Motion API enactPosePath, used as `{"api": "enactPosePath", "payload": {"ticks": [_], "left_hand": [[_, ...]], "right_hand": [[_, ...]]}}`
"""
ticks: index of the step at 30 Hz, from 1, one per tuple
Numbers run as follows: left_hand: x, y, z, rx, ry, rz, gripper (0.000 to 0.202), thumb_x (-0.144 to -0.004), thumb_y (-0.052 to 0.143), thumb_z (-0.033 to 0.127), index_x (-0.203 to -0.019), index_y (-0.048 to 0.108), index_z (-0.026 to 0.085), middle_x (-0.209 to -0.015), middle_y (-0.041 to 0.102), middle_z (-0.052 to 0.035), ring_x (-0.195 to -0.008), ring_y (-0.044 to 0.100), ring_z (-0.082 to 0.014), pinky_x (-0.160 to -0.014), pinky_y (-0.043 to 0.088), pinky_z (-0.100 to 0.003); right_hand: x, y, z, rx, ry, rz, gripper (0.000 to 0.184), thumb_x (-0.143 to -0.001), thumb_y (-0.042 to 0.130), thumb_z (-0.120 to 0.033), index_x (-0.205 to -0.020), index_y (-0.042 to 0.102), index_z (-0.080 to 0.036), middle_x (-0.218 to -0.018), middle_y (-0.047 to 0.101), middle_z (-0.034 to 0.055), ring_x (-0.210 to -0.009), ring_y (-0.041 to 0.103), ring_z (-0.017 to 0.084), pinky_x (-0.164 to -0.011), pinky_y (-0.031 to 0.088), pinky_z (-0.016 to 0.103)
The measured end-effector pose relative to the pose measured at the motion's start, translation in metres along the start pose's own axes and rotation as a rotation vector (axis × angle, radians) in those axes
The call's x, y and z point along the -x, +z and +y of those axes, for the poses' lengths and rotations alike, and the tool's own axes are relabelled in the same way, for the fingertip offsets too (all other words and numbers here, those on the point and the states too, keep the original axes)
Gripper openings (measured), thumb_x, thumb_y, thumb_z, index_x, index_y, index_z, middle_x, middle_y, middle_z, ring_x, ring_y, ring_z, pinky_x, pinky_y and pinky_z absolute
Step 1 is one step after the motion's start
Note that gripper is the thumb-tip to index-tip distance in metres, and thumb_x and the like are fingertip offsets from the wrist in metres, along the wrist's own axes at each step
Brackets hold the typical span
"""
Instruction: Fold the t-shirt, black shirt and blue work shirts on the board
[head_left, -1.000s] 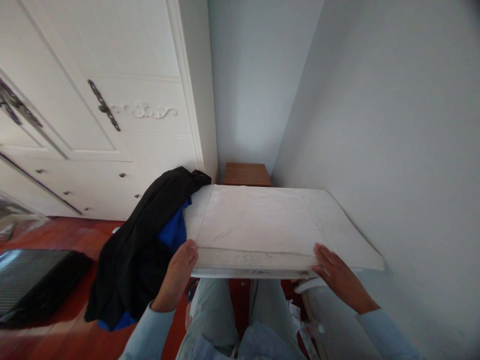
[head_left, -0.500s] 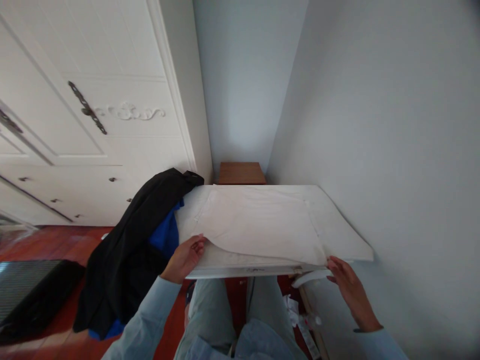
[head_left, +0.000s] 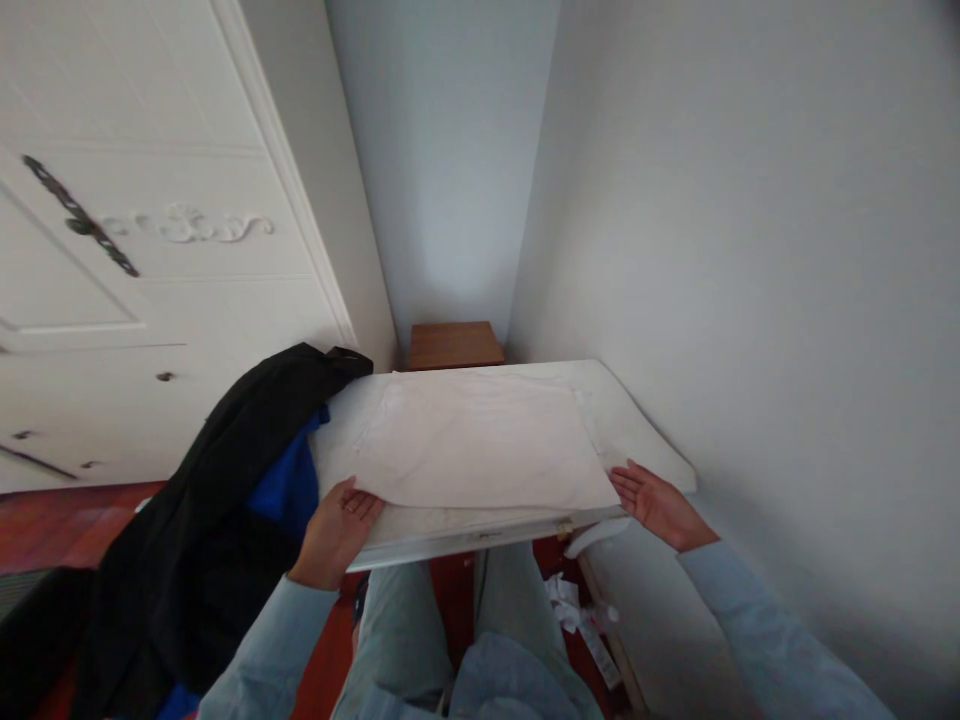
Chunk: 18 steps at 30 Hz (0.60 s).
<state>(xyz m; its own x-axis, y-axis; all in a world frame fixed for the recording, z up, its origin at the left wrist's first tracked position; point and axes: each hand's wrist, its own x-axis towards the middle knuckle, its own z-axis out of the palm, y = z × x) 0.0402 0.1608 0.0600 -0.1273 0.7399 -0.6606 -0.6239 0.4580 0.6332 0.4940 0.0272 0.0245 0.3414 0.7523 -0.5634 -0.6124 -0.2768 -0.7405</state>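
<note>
A folded white cloth (head_left: pixel 480 445) lies flat on a small white table (head_left: pixel 645 440) in front of me. My left hand (head_left: pixel 334 530) is at the cloth's near left corner, its fingers curled under the edge and holding it. My right hand (head_left: pixel 652 500) is at the near right corner, palm turned up, fingers stretched out and slid under the cloth's edge. The near edge of the cloth is slightly raised off the table.
A black and blue jacket (head_left: pixel 217 510) hangs over the table's left side down to the red wooden floor. A white wardrobe (head_left: pixel 135 250) stands at left, a grey wall (head_left: pixel 750 250) close at right, a brown wooden stand (head_left: pixel 454 345) behind the table. My knees are under the table.
Both hands went from lying flat on the cloth's near edge to reaching under its corners and lifting the edge. The camera has swung to the right.
</note>
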Motion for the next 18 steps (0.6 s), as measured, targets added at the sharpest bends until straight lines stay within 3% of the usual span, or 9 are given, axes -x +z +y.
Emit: {"api": "enactPosePath", "payload": {"ticks": [5,12,18], "left_hand": [[0.001,0.004,-0.004,-0.023,-0.028,-0.040,0.022,-0.097,0.048,0.009,-0.081,0.060,0.016,-0.080,0.068,-0.0065,-0.071,0.070,-0.0159,-0.064,0.062,-0.027],[-0.007,0.009,-0.004,0.066,0.034,0.022,0.019,-0.094,0.052,0.003,-0.084,0.061,0.017,-0.079,0.069,-0.0036,-0.067,0.069,-0.0132,-0.062,0.061,-0.023],[-0.012,0.010,-0.001,0.090,-0.039,0.009,0.012,-0.094,0.055,0.006,-0.093,0.063,0.015,-0.079,0.072,-0.0057,-0.065,0.071,-0.0161,-0.060,0.062,-0.026]], "right_hand": [[-0.034,0.011,-0.038,-0.030,0.068,0.062,0.018,-0.102,0.050,-0.027,-0.096,0.064,-0.017,-0.085,0.073,0.0111,-0.082,0.074,0.019,-0.077,0.064,0.030],[-0.083,0.035,-0.075,0.060,0.065,0.102,0.021,-0.103,0.049,-0.032,-0.097,0.062,-0.016,-0.080,0.069,0.0083,-0.070,0.068,0.017,-0.064,0.058,0.024],[-0.119,0.075,-0.085,0.419,-0.105,-0.007,0.033,-0.105,0.048,-0.030,-0.090,0.063,-0.005,-0.070,0.067,0.0061,-0.065,0.064,0.014,-0.069,0.054,0.027]]}}
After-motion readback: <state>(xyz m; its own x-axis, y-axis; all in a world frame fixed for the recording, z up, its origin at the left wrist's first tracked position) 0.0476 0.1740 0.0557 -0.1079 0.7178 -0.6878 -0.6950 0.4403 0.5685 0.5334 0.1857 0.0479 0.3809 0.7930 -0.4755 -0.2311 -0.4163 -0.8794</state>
